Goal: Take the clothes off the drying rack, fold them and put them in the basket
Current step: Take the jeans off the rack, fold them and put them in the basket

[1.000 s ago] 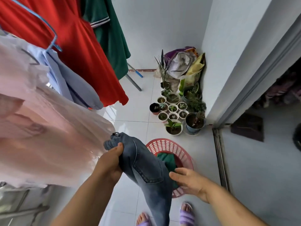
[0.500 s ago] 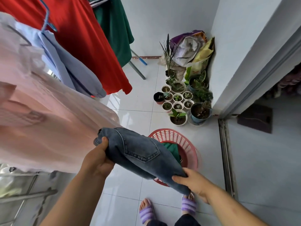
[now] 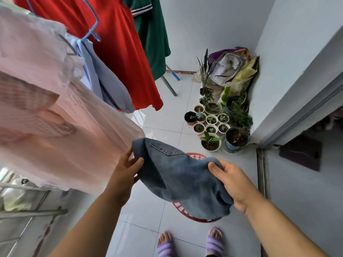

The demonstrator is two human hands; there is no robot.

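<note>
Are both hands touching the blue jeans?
Touching. In the head view, the left hand holds one end of the jeans and the right hand grips the other.

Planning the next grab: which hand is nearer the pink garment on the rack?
Left. The left hand holds the jeans right beside the pink garment; the right hand holds the jeans' far end, above the basket.

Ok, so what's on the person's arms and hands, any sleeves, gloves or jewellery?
Nothing shows on them. The left hand and right hand are ungloved, with no ring, watch or bracelet. The left forearm and right forearm are bare to the frame's edge; no sleeve appears.
</note>
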